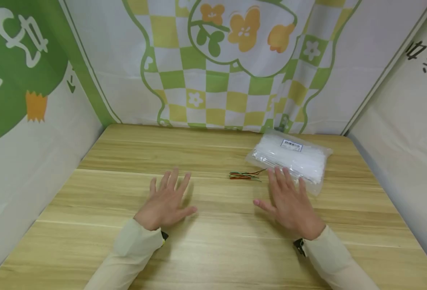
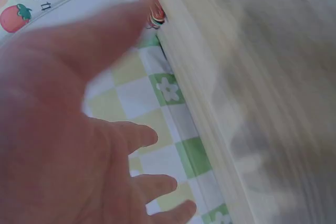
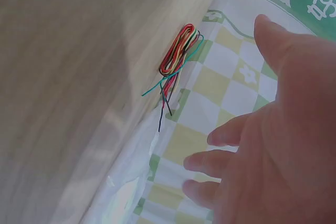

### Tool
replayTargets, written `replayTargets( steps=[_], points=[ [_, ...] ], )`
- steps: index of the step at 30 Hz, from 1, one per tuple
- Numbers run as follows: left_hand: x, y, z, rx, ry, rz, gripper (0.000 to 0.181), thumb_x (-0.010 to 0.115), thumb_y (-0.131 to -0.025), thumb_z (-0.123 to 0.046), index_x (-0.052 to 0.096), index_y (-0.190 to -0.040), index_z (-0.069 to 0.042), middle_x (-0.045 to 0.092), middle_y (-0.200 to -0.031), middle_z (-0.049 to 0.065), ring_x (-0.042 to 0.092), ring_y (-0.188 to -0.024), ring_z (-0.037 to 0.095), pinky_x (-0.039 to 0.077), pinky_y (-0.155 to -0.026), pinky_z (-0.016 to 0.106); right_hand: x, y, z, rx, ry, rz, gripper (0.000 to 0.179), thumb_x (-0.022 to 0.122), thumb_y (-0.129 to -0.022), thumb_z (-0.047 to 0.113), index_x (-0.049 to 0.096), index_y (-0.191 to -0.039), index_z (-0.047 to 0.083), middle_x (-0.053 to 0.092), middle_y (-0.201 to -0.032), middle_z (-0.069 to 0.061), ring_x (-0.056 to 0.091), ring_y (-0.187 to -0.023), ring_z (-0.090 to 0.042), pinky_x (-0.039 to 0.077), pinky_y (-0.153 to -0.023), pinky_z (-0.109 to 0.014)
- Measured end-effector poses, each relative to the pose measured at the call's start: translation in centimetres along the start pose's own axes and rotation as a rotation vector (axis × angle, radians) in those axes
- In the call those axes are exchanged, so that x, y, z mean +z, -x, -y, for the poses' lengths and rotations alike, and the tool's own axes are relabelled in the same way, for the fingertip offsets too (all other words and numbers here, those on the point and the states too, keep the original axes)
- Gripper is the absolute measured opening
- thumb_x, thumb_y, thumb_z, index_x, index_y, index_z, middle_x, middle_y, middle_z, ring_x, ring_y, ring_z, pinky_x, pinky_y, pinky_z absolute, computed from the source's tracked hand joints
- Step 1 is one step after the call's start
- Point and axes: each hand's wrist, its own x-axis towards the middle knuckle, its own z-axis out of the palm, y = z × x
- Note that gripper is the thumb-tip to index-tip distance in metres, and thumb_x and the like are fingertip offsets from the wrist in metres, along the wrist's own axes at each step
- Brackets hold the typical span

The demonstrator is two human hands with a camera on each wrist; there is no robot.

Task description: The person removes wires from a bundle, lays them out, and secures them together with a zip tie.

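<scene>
Printed fabric (image 1: 217, 102) hangs behind the desk, with a green, yellow and white check and orange flowers; more fabric with lettering walls in both sides. The wood-grain desk (image 1: 227, 245) fills the lower view. Two pale sleeves, the left sleeve (image 1: 130, 245) and the right sleeve (image 1: 329, 253), reach in from the near side. A clear plastic bag (image 1: 289, 161), packed with thin white strips, lies toward the far right of the desk.

The left hand (image 1: 164, 203) and the right hand (image 1: 291, 203) are well apart, palms down with fingers spread, and neither holds anything. The left hand is above bare wood; the right hand's fingertips overlap the bag's near edge in the head view, though whether they touch it cannot be told.

A folded bundle of wires (image 1: 240, 175), red, black, green and yellow, lies on the desk between the hands, nearer the right, its loose ends pointing toward the bag. A printed barcode label (image 1: 291, 145) sits on the bag's upper face. A small black fitting (image 1: 299, 246) shows under the right cuff.
</scene>
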Motion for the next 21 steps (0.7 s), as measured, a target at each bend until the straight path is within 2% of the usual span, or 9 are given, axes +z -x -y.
replayTargets(
  steps=[5, 10, 14, 21],
  points=[
    [-0.3, -1.3, -0.5, 0.063, -0.044, -0.008, 0.079, 0.07, -0.101, -0.04, 0.036, -0.162, -0.002, 0.03, -0.168, 0.031, 0.034, -0.153, 0.052, 0.024, -0.12, 0.075, -0.4, -0.8, -0.3, -0.032, 0.013, -0.005, 0.093, 0.051, -0.105, 0.064, 0.023, -0.165, -0.001, 0.031, -0.168, -0.029, 0.032, -0.156, -0.051, 0.029, -0.118, -0.076],
    [-0.6, -2.6, -1.4, 0.119, -0.113, -0.036, 0.063, 0.069, -0.103, -0.037, 0.052, -0.15, 0.001, 0.049, -0.158, 0.026, 0.049, -0.145, 0.047, 0.042, -0.114, 0.067, -0.7, -1.6, -0.7, -0.116, -0.024, -0.096, 0.082, 0.063, -0.103, 0.053, 0.039, -0.155, -0.005, 0.05, -0.154, -0.032, 0.054, -0.139, -0.051, 0.048, -0.106, -0.068],
    [-0.7, -3.7, -2.1, 0.156, -0.131, -0.032, 0.059, 0.069, -0.103, -0.036, 0.056, -0.147, 0.0, 0.054, -0.154, 0.023, 0.052, -0.143, 0.044, 0.045, -0.113, 0.063, -1.0, -2.4, -0.8, -0.158, -0.044, -0.141, 0.069, 0.071, -0.101, 0.046, 0.052, -0.145, -0.004, 0.063, -0.139, -0.028, 0.064, -0.124, -0.047, 0.056, -0.093, -0.062],
    [-0.7, -6.3, -3.7, 0.225, -0.155, -0.015, 0.054, 0.073, -0.101, -0.034, 0.061, -0.141, -0.001, 0.064, -0.14, 0.018, 0.062, -0.13, 0.037, 0.054, -0.105, 0.053, -1.6, -3.9, -0.9, -0.143, -0.133, -0.101, 0.048, 0.078, -0.097, 0.031, 0.066, -0.131, 0.0, 0.073, -0.118, -0.02, 0.072, -0.106, -0.038, 0.06, -0.085, -0.055]
  ],
)
